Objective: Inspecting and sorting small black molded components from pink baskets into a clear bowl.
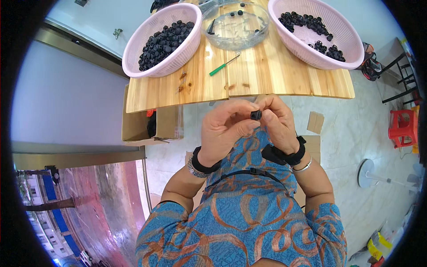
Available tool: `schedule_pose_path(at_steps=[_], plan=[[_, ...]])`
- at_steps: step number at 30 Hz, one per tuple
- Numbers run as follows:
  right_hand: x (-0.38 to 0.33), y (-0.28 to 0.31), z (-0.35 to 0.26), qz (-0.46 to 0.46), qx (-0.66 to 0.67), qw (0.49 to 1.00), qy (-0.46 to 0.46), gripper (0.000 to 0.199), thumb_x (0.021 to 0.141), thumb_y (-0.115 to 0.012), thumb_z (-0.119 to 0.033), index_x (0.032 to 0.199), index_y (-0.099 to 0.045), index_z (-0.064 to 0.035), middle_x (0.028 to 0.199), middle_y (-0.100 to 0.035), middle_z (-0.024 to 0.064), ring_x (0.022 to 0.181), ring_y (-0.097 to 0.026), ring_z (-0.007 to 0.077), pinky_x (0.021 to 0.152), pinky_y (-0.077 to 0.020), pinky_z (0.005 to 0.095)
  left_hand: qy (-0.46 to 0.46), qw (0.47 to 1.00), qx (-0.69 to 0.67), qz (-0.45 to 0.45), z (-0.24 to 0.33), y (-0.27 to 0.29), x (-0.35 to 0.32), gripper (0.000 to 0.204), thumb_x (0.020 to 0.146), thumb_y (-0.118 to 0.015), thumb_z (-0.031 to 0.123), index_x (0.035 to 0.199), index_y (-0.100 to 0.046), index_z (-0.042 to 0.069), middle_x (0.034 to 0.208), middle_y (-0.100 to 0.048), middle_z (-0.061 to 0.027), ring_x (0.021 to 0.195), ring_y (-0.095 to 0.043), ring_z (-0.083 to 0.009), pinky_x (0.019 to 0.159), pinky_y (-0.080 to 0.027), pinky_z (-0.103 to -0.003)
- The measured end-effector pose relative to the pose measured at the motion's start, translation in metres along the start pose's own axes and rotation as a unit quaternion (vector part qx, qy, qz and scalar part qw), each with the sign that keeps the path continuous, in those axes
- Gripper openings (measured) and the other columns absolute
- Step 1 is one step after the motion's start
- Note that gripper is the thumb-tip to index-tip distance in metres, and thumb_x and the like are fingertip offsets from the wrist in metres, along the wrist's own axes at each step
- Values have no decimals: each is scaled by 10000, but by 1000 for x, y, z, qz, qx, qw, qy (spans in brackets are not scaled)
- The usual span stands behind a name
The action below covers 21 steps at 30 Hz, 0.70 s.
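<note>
Between the fingertips of both hands, just off the table's near edge, is a small black plastic part (255, 115). My left hand (226, 127) pinches it from the left with thumb and forefinger. From the other side, my right hand (278, 119) closes its thumb and fingers on the same part. A green-handled screwdriver (217, 70) lies on the wooden table beyond my hands. At the left, a pink basket (129, 62) holds a heap of small black parts (167, 42). The pink basket (307, 58) at the right holds fewer black parts (307, 22).
A clear round plastic tray (235, 44) with a few black pieces stands between the baskets on the wooden table (267, 73). Under the table's left side sits an open cardboard box (138, 129). A red stool (401, 128) and a fan base (366, 172) are at the right.
</note>
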State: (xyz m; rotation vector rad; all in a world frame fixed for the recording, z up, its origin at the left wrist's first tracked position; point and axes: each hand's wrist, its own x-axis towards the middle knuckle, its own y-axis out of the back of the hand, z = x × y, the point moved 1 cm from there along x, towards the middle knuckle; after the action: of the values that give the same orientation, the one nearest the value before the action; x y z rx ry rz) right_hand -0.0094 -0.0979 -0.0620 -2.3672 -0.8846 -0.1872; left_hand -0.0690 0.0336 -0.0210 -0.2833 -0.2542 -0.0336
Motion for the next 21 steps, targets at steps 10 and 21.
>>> schedule_pose_path(at_steps=[10,21], plan=[[-10,-9,8,-37,51,998,-31,468,948,-310,-437,956,-489,-4,759,-524,55,603,-504,104,522,-383,207,-41,985,162,28,-11,2,-7,272,710,-701,-9,969,-615,1,734,-397,11,559,-471,-59,472,-409,-166],[-18,-21,12,21,13,998,59,372,949,-392,-328,1025,-531,9,856,-541,80,642,-472,93,544,-372,212,-91,991,84,43,-19,-3,-13,254,712,-718,39,946,-623,14,773,-413,0,580,-455,-65,479,-384,-171]])
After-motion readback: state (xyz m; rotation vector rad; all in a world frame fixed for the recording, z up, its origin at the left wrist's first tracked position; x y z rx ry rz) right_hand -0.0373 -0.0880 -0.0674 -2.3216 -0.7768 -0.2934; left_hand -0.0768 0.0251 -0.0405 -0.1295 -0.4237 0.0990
